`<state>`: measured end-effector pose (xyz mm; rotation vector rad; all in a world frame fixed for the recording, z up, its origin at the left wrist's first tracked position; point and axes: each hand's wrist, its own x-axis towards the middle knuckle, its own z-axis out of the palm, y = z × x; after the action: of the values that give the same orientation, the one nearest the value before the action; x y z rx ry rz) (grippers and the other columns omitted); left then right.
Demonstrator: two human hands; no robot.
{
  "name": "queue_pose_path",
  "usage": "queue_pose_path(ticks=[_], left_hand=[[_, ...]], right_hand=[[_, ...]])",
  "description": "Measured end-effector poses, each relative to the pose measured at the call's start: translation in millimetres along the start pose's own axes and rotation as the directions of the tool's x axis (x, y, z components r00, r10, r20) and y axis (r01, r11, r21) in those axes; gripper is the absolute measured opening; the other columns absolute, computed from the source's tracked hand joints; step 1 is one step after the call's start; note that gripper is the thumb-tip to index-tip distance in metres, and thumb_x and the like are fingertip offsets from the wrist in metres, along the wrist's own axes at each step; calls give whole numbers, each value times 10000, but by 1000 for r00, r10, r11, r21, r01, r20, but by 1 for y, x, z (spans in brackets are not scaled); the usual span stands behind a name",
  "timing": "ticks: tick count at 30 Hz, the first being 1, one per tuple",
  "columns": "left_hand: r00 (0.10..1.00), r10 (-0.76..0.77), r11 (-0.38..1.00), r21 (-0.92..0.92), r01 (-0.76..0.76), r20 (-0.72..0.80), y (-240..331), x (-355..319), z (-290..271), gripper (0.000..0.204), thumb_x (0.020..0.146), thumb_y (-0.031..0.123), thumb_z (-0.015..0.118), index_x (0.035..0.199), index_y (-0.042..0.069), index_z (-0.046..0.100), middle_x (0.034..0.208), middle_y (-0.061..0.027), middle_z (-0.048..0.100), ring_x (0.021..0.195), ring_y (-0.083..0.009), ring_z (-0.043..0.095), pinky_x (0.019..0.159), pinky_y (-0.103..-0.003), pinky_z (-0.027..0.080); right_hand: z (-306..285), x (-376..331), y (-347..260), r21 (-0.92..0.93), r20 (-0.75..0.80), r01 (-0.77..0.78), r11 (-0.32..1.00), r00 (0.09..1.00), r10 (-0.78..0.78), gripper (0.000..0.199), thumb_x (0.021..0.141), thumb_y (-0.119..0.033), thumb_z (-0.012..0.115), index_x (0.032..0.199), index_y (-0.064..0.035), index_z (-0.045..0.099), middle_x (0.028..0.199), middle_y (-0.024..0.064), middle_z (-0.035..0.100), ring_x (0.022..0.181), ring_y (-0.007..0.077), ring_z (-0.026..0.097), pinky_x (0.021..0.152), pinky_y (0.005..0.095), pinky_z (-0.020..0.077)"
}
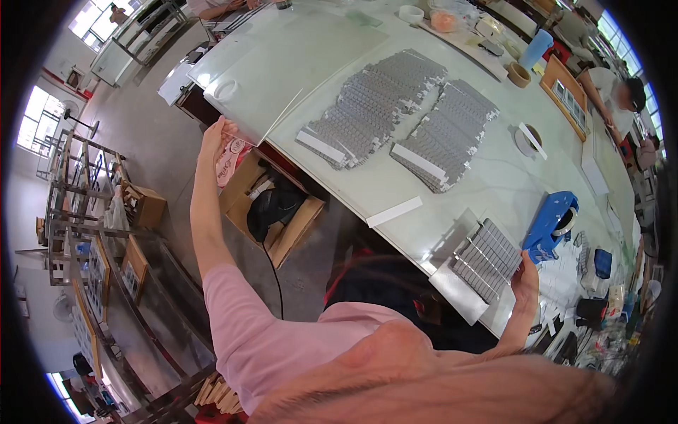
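My left hand (pixel 224 131) is stretched out to the table's left corner, its fingers pinched near the end of a clear sheet. What exactly they hold is too small to make out. A thin white strip (pixel 284 117) rises beside that corner. At the near right, my right hand (pixel 525 279) curls its fingers against the right edge of a block of grey strips (pixel 487 260) crossed by light bands. Under the block lies a white sheet (pixel 459 291) at the table's front edge. Two wide layers of overlapping grey pieces (pixel 381 99), (pixel 452 127) lie farther off.
A blue tape dispenser (pixel 551 226) stands just beyond my right hand. Tape rolls (pixel 519 75), a white strip (pixel 394 212) and a wooden frame (pixel 565 95) lie on the glass-topped table (pixel 318 56). An open cardboard box (pixel 286 244) sits below its left edge. Other people work around it.
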<state>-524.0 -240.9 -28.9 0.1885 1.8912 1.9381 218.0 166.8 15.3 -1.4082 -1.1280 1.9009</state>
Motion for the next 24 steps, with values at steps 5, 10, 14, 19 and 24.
queue_pose_path(ticks=[5, 10, 14, 19, 24], left_hand=[[999, -39, 999, 10, 39, 4, -4, 33, -11, 328, 975, 351, 535, 956, 37, 628, 813, -70, 687, 713, -126, 652, 580, -210, 482], [967, 253, 662, 732, -162, -15, -16, 78, -8, 510, 922, 483, 525, 791, 20, 693, 663, -81, 662, 602, -197, 640, 571, -370, 485], [993, 105, 475, 880, -10, -45, -24, 92, 15, 599, 862, 570, 551, 910, -8, 701, 837, -182, 697, 824, -310, 678, 763, -420, 503], [894, 440, 82, 995, 51, -82, -27, 117, -63, 729, 857, 640, 496, 1178, -10, 576, 1098, -239, 637, 1021, -420, 603, 884, -486, 467], [683, 730, 41, 996, -82, 26, -2, 55, 55, 631, 920, 488, 516, 1292, -20, 468, 1180, -241, 591, 1072, -405, 581, 888, -461, 473]], right_hand=[[-4, 24, 10, 34, -7, -29, 999, 1000, 29, 278, 971, -326, 510, 1009, -76, 628, 929, 27, 666, 830, 132, 595, 718, 266, 443], [-17, 47, 14, 40, -98, -20, 999, 995, 24, 158, 930, -258, 573, 916, -112, 632, 773, -35, 591, 721, 86, 550, 624, 258, 431], [-7, 56, 0, -55, -104, -54, 997, 993, 48, 208, 950, -282, 550, 970, -91, 628, 912, 15, 637, 844, 145, 597, 783, 284, 484], [53, 48, -23, -92, -63, -61, 994, 996, 55, 311, 1000, -341, 436, 941, -128, 654, 840, -44, 643, 768, 77, 582, 698, 232, 460], [39, 47, -30, -100, -71, -58, 993, 996, 51, 315, 1004, -332, 427, 945, -122, 655, 822, -40, 633, 741, 63, 559, 656, 213, 441]])
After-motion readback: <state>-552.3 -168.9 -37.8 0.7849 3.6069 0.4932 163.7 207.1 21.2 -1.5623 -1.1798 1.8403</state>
